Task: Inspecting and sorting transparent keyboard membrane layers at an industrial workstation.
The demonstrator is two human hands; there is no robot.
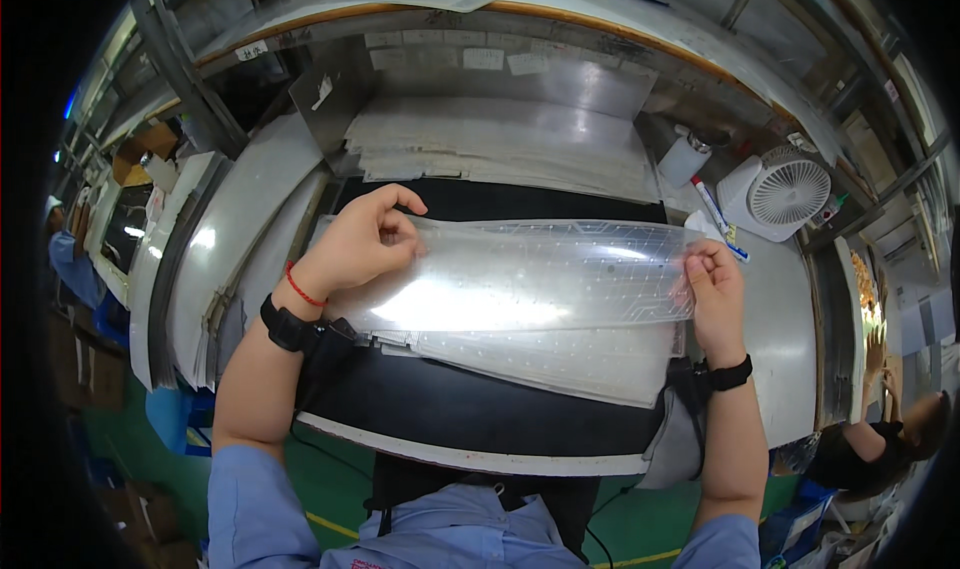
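Note:
A long, clear plastic sheet [520,269] printed with fine pale circuit-like lines spans the space between my hands, shiny with glare. My right hand [715,289] pinches its right end between thumb and fingers. Over the sheet's left part is my left hand [375,239], its fingers curled in and the index finger arched above the others. What those curled fingers grip, if anything, is hidden. Below the clear sheet lies a fanned stack of similar sheets [560,364], resting on a black work surface [480,414].
Behind the work surface, piled flat sheets [500,154] lie against a metal panel. To the right stand a white fan [785,191], a pump bottle [684,157] and a marker [712,204]. A shelf [480,11] runs overhead. Other people [880,449] are at both sides.

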